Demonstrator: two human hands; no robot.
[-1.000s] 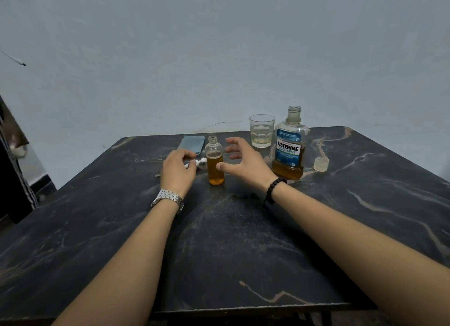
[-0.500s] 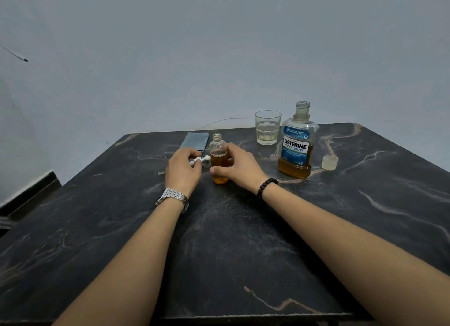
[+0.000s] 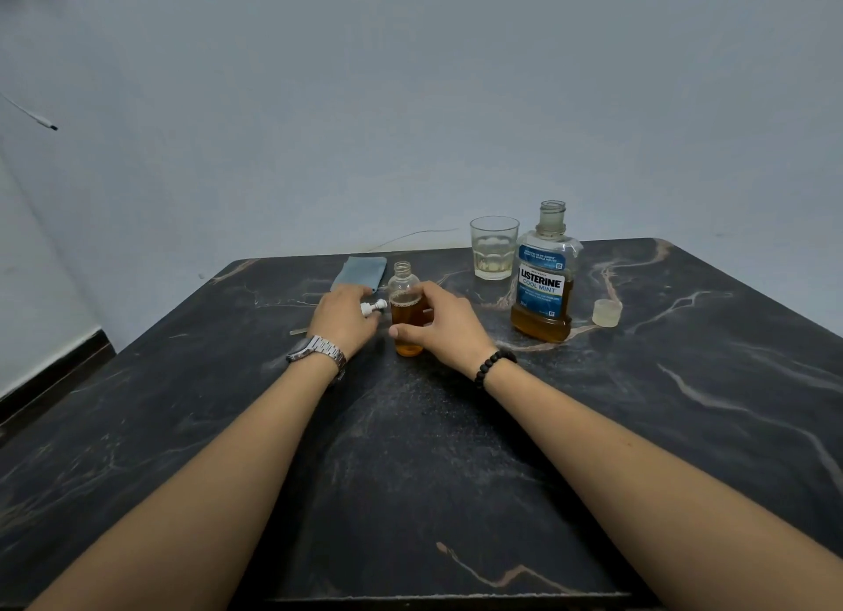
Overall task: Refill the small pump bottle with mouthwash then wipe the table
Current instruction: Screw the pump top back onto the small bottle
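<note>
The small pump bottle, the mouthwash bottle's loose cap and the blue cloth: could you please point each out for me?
small pump bottle (image 3: 407, 323): head view, on its amber-filled body.
loose cap (image 3: 607, 313): head view, on its side wall.
blue cloth (image 3: 361, 272): head view, on its folded top face.

The small bottle (image 3: 405, 308) stands upright near the middle of the dark marbled table (image 3: 456, 473), clear, uncapped, about two-thirds full of amber liquid. Its white pump head (image 3: 374, 308) lies just to its left. The mouthwash bottle (image 3: 543, 276), blue-labelled, open at the neck, stands upright to the right with amber liquid low in it. Its clear cap (image 3: 606, 312) sits on the table just right of it. A folded blue-grey cloth (image 3: 360, 272) lies flat behind the small bottle.
</note>
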